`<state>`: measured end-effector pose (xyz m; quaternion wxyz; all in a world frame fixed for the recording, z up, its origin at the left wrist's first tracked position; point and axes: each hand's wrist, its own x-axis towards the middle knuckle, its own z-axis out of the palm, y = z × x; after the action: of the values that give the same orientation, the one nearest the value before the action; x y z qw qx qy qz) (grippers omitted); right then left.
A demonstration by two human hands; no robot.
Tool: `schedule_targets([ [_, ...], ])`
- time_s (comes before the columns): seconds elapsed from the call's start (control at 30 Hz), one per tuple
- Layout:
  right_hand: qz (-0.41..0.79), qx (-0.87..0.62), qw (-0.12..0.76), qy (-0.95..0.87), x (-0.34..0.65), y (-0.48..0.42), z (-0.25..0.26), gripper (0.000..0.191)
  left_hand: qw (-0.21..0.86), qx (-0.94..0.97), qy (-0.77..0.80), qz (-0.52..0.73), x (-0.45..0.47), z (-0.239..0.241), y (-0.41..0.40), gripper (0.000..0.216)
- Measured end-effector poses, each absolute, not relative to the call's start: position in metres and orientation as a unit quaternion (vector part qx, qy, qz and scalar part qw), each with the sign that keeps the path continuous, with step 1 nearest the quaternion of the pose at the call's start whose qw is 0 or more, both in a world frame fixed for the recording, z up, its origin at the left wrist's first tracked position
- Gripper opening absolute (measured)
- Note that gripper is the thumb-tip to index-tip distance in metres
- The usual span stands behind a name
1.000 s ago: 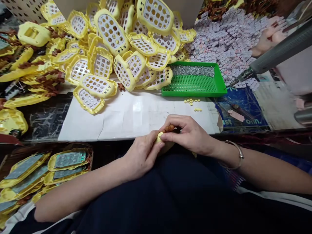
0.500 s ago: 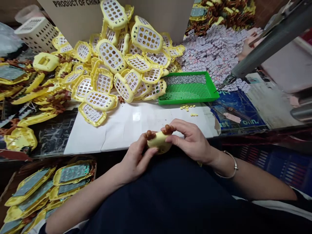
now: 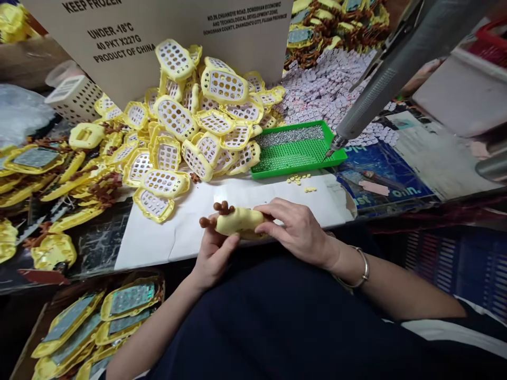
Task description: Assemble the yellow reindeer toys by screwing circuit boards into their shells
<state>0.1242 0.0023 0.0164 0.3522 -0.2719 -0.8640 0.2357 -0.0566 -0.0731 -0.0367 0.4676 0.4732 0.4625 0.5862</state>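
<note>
Yellow shell [image 3: 241,221] – swung lengthwise, horns [image 3: 224,208] now leftward; fingers of left hand [image 3: 215,254] and right hand [image 3: 298,229] clamp its ends.

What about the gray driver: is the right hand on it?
No, the right hand holds the yellow casing along with the left hand, apart from the gray driver.
</note>
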Motion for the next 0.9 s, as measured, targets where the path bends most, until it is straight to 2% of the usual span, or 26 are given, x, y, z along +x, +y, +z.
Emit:
schedule_targets([
  [0.13,0.128,-0.273,0.373,-0.878,0.119,-0.004,0.014,0.030,0.410,0.491,0.502,0.582,-0.051,-0.043,-0.072,0.050],
  [0.27,0.119,-0.274,0.381,-0.875,0.114,0.003,0.013,0.031,0.340,0.486,0.541,0.597,-0.045,-0.047,-0.068,0.060],
  [0.47,0.222,-0.271,0.360,-0.865,0.119,0.015,0.018,0.034,0.443,0.432,0.506,0.601,-0.051,-0.044,-0.063,0.057],
  [0.6,0.183,-0.274,0.357,-0.874,0.122,0.010,0.015,0.034,0.464,0.401,0.478,0.630,-0.053,-0.038,-0.061,0.047],
  [0.73,0.138,-0.274,0.394,-0.867,0.118,0.007,0.011,0.032,0.444,0.397,0.470,0.651,-0.050,-0.036,-0.060,0.053],
  [0.8,0.169,-0.284,0.400,-0.855,0.115,0.008,0.009,0.032,0.430,0.405,0.479,0.649,-0.049,-0.035,-0.059,0.055],
  [0.9,0.319,-0.320,0.398,-0.799,0.112,0.011,0.005,0.033,0.410,0.428,0.490,0.639,-0.045,-0.033,-0.054,0.051],
])
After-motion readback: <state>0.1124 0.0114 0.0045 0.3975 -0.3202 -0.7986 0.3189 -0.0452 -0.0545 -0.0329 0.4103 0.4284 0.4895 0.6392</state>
